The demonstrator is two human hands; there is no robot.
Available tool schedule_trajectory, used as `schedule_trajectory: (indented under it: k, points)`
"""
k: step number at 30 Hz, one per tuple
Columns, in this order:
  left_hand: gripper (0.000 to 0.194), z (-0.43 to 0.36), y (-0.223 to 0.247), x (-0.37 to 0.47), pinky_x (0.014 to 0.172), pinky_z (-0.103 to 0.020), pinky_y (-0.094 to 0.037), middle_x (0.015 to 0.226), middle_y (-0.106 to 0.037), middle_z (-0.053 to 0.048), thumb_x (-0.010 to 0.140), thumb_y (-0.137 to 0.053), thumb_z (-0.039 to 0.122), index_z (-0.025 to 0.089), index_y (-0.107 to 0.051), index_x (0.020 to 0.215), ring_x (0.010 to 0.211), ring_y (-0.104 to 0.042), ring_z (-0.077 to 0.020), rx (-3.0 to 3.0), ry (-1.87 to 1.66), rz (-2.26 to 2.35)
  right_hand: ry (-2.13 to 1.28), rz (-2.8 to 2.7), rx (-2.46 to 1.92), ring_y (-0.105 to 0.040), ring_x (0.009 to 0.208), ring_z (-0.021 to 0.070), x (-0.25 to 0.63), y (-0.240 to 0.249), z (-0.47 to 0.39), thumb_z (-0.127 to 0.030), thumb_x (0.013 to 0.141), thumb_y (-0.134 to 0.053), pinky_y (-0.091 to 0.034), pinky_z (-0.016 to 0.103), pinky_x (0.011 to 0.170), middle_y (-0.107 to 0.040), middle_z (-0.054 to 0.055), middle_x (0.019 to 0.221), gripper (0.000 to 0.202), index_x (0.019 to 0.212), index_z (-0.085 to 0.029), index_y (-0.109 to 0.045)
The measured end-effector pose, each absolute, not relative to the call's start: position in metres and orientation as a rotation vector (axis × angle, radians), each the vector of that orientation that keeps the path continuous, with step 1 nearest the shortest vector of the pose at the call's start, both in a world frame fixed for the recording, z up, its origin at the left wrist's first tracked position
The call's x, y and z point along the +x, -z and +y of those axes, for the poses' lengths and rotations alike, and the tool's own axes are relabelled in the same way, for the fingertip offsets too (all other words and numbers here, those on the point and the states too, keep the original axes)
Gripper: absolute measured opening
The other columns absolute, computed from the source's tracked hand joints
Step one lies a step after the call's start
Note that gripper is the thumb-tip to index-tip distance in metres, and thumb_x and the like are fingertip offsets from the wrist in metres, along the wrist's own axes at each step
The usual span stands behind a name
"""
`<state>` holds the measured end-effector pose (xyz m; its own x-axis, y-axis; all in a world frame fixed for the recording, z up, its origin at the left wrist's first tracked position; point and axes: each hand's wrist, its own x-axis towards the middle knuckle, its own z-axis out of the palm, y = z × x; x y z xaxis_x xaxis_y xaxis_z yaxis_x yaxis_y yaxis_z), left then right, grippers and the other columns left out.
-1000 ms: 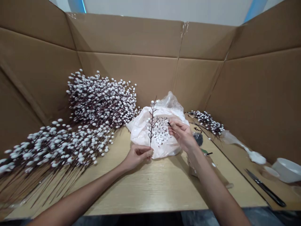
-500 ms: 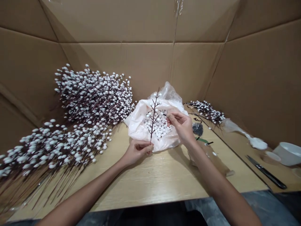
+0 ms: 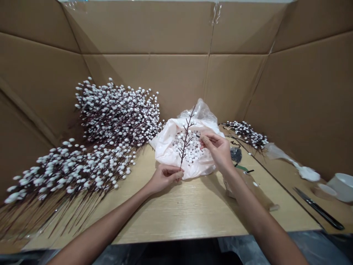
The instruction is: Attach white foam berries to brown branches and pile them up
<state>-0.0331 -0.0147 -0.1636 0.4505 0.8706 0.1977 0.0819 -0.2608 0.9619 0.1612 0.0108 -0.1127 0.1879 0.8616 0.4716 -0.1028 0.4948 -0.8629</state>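
My left hand (image 3: pixel 166 178) pinches the lower end of a thin dark brown twig (image 3: pixel 185 141), which stands up with short side branches. Behind the twig, a white plastic bag (image 3: pixel 165 141) lies open on the table, holding many small white berries (image 3: pixel 193 152). Over the bag's right side is my right hand (image 3: pixel 217 147), its thumb and fingertips closed on a small dark thing I cannot make out clearly. The right fingertips are a short way to the right of the twig, not touching it.
Piles of white-berried stems (image 3: pixel 118 110) fill the left side of the table (image 3: pixel 176 221). At the right are a small berry bunch (image 3: pixel 245 132), a black-handled knife (image 3: pixel 320 209), a white bowl (image 3: pixel 342 187) and a brown packet (image 3: pixel 256 191). Cardboard walls (image 3: pixel 146 73) surround the table.
The camera view has shifted, so everything sits slightly further right. My left hand still holds the twig, which leans a little more to the right. My right hand remains beside it.
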Motion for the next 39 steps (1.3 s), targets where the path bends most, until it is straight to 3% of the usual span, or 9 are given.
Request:
schedule_trajectory:
  k: [39]
  points:
    - [0.028, -0.0104, 0.1684, -0.0360, 0.051, -0.021, -0.039, 0.056, -0.060, -0.002, 0.073, -0.068, 0.039, 0.012, -0.070, 0.064, 0.052, -0.050, -0.0100, 1.656, -0.950, 0.794, -0.768, -1.221, -0.839, -0.060, 0.059, 0.0120, 0.1634, 0.1168, 0.0149, -0.029, 0.066, -0.074, -0.050, 0.029, 0.060, -0.066, 0.002, 0.072, 0.015, 0.073, -0.017, -0.068]
